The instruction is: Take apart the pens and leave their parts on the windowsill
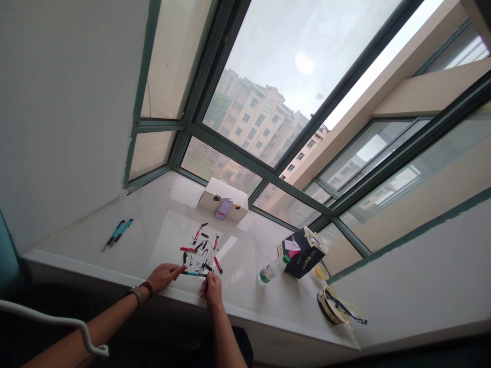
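Note:
Between my two hands, near the front edge of the white sill, lies a blue and black pen [194, 274]. My left hand [165, 277] pinches one end of it, fingers closed. At the other end, my right hand [213, 290] has its fingers curled around the tip. Just beyond the hands is a loose spread of pen parts: a red barrel [218, 265], another red piece [188, 249], black pieces [204, 235] and several thin clear or silvery bits. Further left, two blue and black pens [118, 233] lie side by side, whole.
A white open box [230, 191] stands at the back by the window. To the right are a clear bottle with a green cap [271, 271], a dark carton [301, 253] and a round tub with a strap [333, 306]. A white cable [49, 318] crosses the lower left.

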`<state>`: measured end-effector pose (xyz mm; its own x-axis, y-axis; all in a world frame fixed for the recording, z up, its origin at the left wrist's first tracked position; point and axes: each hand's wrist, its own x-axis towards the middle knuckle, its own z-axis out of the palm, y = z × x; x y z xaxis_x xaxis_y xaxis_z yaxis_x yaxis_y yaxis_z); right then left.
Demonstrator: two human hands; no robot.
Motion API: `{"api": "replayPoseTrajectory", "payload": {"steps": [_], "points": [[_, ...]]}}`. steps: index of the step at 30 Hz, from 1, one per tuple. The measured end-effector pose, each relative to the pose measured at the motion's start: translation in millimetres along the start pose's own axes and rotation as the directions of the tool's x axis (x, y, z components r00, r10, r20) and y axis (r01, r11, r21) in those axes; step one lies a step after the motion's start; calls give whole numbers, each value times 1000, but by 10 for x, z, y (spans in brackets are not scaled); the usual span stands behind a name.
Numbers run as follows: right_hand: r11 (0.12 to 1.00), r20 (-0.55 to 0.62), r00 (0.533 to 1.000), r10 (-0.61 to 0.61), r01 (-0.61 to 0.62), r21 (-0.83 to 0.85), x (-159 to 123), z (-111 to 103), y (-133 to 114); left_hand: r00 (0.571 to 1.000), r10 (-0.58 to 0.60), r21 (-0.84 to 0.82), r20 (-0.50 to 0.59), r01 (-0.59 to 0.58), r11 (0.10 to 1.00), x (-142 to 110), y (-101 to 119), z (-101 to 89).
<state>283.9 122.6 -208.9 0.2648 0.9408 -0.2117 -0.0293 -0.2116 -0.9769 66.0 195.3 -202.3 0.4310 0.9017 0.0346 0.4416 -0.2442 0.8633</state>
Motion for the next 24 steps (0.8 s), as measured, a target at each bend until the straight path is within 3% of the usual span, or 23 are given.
{"api": "replayPoseTrajectory", "payload": {"steps": [13,24], "points": [[1000,83,996,-30,30,9,58,-23,126,997,-70,-85,-17,68,994,21,27,-28],[999,53,999,6,-4,-39,34,-4,50,999,28,-163,31,-23,986,-1,10,-56]]}}
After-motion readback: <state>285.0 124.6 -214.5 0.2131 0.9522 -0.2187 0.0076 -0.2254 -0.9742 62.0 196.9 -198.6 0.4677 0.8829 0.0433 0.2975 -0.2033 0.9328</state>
